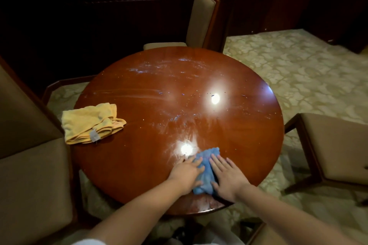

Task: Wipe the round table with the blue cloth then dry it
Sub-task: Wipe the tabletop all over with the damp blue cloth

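The round reddish wooden table [139,169] fills the middle of the view, with pale smears and specks across its far half. A blue cloth [207,171] lies bunched near the front edge. My left hand [186,174] presses flat on the cloth's left side, fingers spread. My right hand [227,176] presses flat on its right side, fingers also spread. Part of the cloth is hidden under both palms. A crumpled yellow cloth [89,123] with a grey tag rests at the table's left edge, apart from my hands.
Upholstered chairs surround the table: one at the far side [201,20], one at the left [29,155], one at the right [336,145]. Patterned carpet [298,69] covers the floor. Two bright light reflections show on the tabletop.
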`<state>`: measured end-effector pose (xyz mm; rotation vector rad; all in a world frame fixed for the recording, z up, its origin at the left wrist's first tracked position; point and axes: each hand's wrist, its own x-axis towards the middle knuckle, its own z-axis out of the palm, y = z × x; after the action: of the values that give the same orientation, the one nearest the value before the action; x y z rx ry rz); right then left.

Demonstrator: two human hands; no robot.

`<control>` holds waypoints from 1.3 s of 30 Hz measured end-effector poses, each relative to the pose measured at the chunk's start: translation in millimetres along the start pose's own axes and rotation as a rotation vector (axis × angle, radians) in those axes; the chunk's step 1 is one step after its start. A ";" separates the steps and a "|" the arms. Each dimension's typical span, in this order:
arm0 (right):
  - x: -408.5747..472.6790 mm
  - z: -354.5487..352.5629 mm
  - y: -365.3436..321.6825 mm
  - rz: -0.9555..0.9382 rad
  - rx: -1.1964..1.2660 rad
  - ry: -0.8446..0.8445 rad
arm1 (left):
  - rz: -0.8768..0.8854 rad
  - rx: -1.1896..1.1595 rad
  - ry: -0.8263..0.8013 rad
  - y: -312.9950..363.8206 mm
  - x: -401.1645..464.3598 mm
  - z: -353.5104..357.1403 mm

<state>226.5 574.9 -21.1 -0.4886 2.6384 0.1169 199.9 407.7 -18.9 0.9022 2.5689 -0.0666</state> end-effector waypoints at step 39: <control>-3.1 4.6 80.1 0.120 0.088 0.115 | 0.182 0.047 0.050 49.0 69.3 -19.2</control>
<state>202.3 651.3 -23.7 -0.3160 2.7709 0.0099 173.8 490.5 -24.5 1.1648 2.5279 -0.0520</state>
